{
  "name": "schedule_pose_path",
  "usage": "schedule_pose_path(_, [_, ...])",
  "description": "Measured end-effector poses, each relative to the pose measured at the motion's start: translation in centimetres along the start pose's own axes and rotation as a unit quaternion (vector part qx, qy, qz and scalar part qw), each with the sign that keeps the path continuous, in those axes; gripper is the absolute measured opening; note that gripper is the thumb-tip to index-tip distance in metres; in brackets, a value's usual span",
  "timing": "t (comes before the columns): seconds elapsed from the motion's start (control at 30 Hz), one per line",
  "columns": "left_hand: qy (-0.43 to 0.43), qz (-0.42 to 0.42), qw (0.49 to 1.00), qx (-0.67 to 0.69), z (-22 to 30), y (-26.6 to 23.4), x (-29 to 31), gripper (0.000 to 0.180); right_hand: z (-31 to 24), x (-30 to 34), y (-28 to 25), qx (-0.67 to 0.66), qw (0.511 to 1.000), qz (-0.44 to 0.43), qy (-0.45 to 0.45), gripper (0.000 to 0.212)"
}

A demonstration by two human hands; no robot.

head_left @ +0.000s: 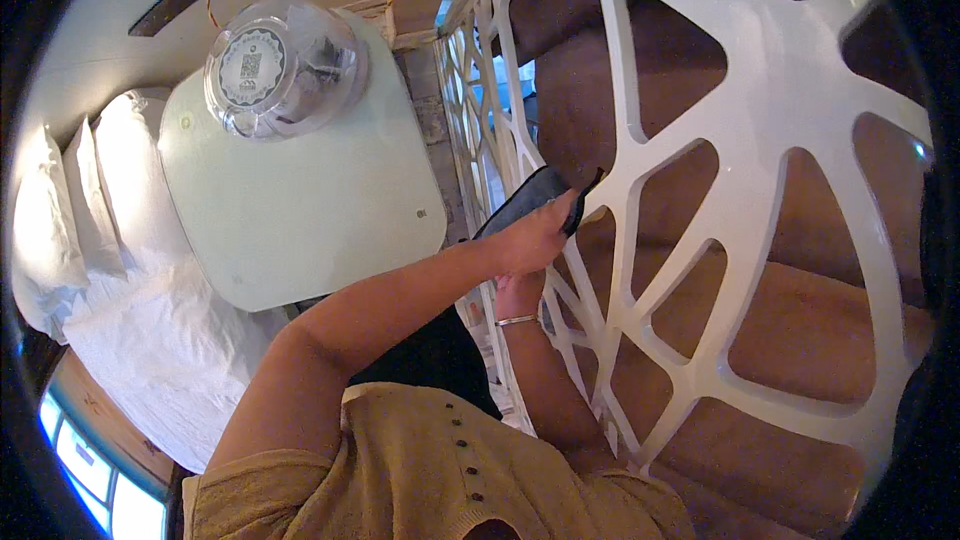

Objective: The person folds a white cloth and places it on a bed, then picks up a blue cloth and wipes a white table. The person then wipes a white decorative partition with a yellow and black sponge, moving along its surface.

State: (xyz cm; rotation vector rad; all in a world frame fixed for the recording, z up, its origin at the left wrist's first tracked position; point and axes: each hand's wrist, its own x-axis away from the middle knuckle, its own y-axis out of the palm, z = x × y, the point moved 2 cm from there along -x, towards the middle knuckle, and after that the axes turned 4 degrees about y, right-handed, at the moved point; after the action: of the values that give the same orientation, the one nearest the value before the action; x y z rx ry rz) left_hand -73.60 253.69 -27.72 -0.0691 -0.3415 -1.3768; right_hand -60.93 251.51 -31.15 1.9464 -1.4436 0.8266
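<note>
My left hand (535, 240) is closed around a dark grey cloth with black edging (525, 202), close beside the white lattice partition (650, 185). Part of the cloth sticks out past the fingers toward the lattice. Just below it, my right hand (520, 290) comes up from the lower right, with a thin bracelet at its wrist. Its fingers are hidden behind the left hand, so whether it also grips the cloth does not show.
A pale green table (310, 205) with rounded corners stands to the left, bearing a clear plastic container (320, 70) with a round label. White pillows (130, 180) and bedding lie beyond its left side. Brown surfaces (800, 320) show through the lattice openings.
</note>
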Motion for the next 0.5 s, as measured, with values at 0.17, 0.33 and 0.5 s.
schedule_pose_path(0.17, [0.099, 0.083, 0.943, 0.307, 3.5, -2.5, -1.0, 0.057, -2.2, -1.5, 2.0, 0.045, 0.973, -0.096, -0.204, 0.050])
schedule_pose_path(0.33, [0.117, 0.058, 0.961, 0.242, 4.3, -2.0, -1.0, 0.060, -2.2, -2.7, 4.5, -0.019, 0.985, -0.040, -0.168, 0.038])
schedule_pose_path(0.5, [0.181, 0.067, 0.971, -0.138, -3.9, 0.5, -0.5, 0.066, 0.4, -3.1, 2.7, -0.048, 0.993, 0.032, -0.104, 0.034])
